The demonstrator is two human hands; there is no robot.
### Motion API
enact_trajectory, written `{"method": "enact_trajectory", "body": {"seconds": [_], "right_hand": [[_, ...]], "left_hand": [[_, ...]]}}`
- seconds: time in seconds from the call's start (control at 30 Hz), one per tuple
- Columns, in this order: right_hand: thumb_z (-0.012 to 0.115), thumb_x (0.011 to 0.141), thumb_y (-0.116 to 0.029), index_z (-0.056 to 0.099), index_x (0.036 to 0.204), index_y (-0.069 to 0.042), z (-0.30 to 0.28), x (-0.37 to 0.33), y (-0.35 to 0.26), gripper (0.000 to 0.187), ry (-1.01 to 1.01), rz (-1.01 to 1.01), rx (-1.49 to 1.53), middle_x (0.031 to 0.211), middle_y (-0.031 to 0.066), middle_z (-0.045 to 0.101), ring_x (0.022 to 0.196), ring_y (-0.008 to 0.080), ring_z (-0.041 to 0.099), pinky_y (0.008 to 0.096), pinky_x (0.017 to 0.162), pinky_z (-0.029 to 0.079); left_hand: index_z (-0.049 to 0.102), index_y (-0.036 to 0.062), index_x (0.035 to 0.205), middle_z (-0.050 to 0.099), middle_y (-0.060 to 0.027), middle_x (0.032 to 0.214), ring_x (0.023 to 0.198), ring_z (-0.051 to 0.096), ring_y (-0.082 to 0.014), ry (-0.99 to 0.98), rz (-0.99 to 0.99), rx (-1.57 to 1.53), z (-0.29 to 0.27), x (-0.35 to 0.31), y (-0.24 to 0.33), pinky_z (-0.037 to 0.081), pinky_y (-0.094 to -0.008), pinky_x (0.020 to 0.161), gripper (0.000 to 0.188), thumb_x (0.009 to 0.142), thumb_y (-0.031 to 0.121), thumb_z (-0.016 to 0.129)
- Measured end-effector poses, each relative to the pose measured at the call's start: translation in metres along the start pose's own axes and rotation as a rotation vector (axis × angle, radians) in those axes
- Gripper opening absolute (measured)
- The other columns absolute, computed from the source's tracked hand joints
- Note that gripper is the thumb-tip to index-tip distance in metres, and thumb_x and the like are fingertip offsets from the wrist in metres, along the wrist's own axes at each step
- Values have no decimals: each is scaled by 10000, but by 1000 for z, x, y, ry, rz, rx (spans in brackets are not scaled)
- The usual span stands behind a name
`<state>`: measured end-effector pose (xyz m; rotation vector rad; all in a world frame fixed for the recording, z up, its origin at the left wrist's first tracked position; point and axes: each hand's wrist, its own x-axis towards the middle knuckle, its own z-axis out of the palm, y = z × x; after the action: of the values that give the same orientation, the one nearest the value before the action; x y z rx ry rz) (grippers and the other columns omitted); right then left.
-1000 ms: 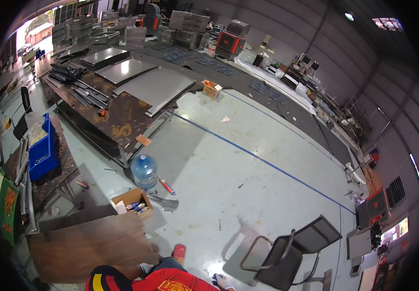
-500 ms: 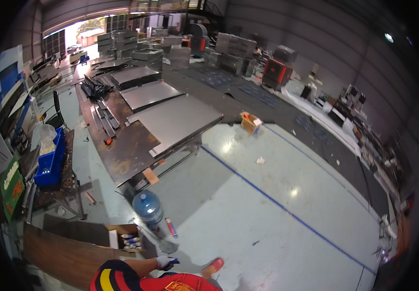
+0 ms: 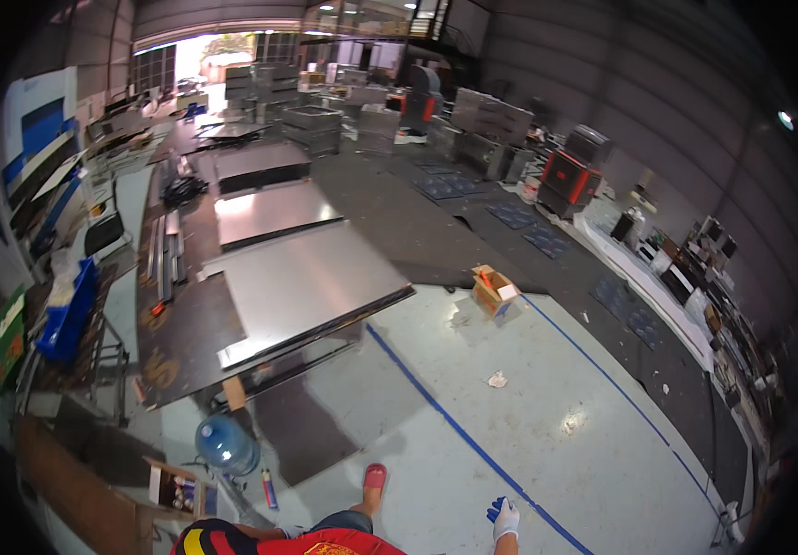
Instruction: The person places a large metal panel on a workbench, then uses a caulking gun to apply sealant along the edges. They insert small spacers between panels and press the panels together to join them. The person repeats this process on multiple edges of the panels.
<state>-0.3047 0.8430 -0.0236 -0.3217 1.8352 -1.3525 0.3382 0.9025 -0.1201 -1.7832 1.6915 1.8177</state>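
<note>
My right hand (image 3: 507,521), in a white glove with blue fingers, hangs over the pale floor beside a blue line. Its fingers are loosely bent and somewhat apart, and I see nothing held in them. Only a bit of white glove shows of my left hand (image 3: 294,532) at the lower edge, mostly behind my red shirt; its fingers are hidden. Nearest to it lie a red, white and blue tube (image 3: 270,489) and a large blue water bottle (image 3: 227,445). Left of these, an open carton (image 3: 172,487) contains several tubes.
Large metal sheets (image 3: 302,282) lie on a dark low table (image 3: 191,344) ahead, with metal strips (image 3: 175,248) alongside. A small cardboard box (image 3: 494,294) stands on the floor. Left is a blue bin (image 3: 68,319); far right, a red-black machine (image 3: 568,180).
My view has shifted, with the bottle and carton now farther left. My right hand has come into view. My left hand, visible earlier with blue fingers, is now mostly hidden.
</note>
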Motion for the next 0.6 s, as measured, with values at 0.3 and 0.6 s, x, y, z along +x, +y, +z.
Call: {"method": "enact_trajectory", "body": {"seconds": [0.3,0.6], "right_hand": [[584,1105,-408,672,1144,-67,61,80,16,354,-199,551,-290,1036,118,736,778,289,719,448,683,626],[562,1107,-461,683,1031,-106,124,272,-74,382,-309,708,-459,893,53,680,684,207,635,401,612,553]], "left_hand": [[790,142,1083,786,-183,1009,914,756,-338,206,302,339,-146,220,215,571,-452,795,336,929,437,747],[718,135,1074,428,19,597,470,401,-169,62,-212,-1064,-257,421,450,289,-366,440,236,1024,364,687]]}}
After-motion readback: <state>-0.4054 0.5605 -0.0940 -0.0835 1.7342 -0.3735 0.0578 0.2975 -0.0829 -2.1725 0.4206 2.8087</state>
